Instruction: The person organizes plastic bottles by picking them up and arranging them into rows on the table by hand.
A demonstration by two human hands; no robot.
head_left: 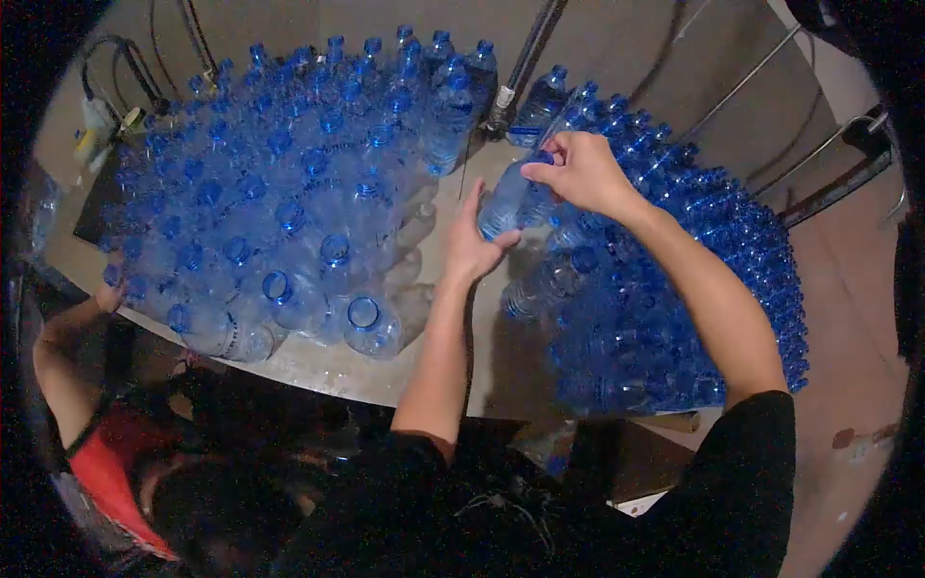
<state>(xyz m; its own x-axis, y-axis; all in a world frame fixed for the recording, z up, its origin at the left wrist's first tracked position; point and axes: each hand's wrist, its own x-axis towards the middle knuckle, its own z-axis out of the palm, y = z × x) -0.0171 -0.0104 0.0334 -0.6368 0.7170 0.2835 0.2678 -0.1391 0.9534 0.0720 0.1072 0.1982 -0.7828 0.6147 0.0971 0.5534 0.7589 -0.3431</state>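
A clear plastic bottle (508,204) leans between my two hands over the middle of the table. My right hand (578,171) pinches its blue top, thumb and fingers pressed together there. Around the lower part of the same bottle is my left hand (478,249), with the thumb on the near side and the fingers on the left side. To the left stands a large group of bottles with open blue-rimmed necks (334,250). Many more bottles with blue caps (694,260) are packed together on the right.
A light tabletop (356,376) shows along the front edge. At the lower left, another person's hand (112,289) touches the bottles, near a red and black garment (106,482). Metal bars (833,188) and a dark post (525,67) stand behind the table.
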